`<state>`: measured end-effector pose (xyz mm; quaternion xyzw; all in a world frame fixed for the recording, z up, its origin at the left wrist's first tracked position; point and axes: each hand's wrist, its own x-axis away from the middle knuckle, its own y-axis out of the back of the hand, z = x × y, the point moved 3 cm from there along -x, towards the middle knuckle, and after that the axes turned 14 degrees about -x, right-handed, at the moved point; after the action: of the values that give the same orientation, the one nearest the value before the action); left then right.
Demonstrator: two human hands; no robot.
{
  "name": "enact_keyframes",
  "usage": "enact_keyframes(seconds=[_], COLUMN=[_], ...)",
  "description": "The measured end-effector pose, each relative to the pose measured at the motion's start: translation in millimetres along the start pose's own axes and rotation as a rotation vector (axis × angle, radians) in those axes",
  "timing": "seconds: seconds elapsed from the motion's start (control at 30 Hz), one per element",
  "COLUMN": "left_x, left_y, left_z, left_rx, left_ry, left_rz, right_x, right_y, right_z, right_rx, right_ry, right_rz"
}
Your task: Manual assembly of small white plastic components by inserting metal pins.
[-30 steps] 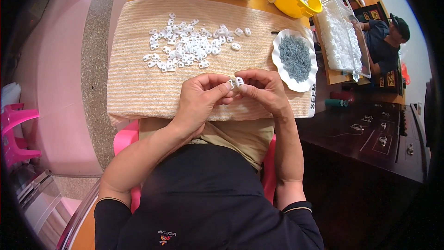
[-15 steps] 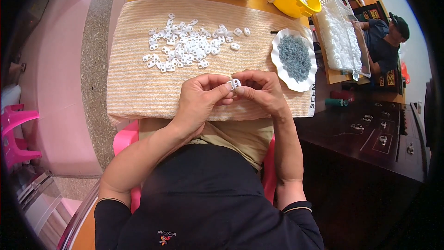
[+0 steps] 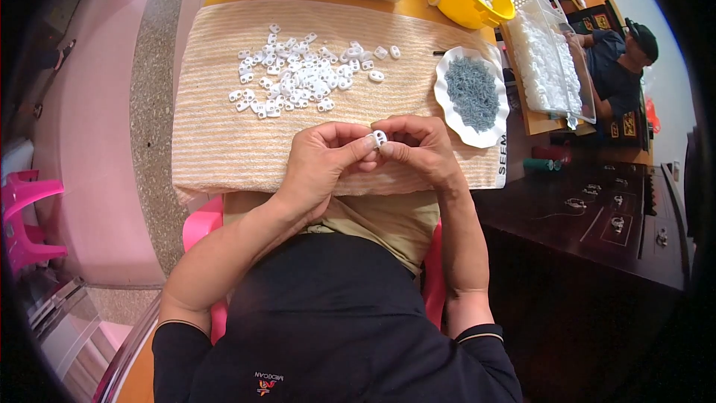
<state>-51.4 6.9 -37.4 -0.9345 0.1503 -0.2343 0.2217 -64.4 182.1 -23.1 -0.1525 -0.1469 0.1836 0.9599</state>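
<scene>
Two pinch grips noted — left hand [image 3: 326, 155] and right hand [image 3: 422, 151], thumb against fingers — on a white holed piece [image 3: 380, 137] over the striped towel [image 3: 224, 145]; advisable: steady wrists, edges square, even thumb pressure.

Shirt [image 3: 321, 313]: black, with few soft folds across the front
Left sleeve [image 3: 175, 351]: short, black, with thin tan trim near the hem
Right sleeve [image 3: 485, 354]: short, of the same black, also tan-trimmed
Chest emblem [image 3: 268, 386]: small, on the left side, orange-red figure with pale lettering
Trousers [image 3: 399, 225]: khaki, rather wrinkled cloth
Left grip [image 3: 328, 153]: bare hand
Right grip [image 3: 420, 151]: bare hand as well
</scene>
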Motion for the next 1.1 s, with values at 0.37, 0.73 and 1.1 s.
enact_keyframes(seconds=[0.37, 0.73, 1.1], left_x=[0.1, 3.7, 4.6], left_y=[-1.6, -4.7, -5.4], left_z=[-3.3, -3.8, -2.3], left_rx=[0.072, 0.16, 0.129], left_ry=[0.059, 0.07, -0.044], left_rz=[0.097, 0.207, 0.199], right_x=[2.0, 4.2, 4.5], right_y=[-4.0, -19.9, -30.5], right_z=[4.3, 14.1, 19.4], right_rx=[-0.151, 0.022, 0.189], right_ry=[0.063, 0.145, 0.258], right_rz=[0.044, 0.012, 0.008])
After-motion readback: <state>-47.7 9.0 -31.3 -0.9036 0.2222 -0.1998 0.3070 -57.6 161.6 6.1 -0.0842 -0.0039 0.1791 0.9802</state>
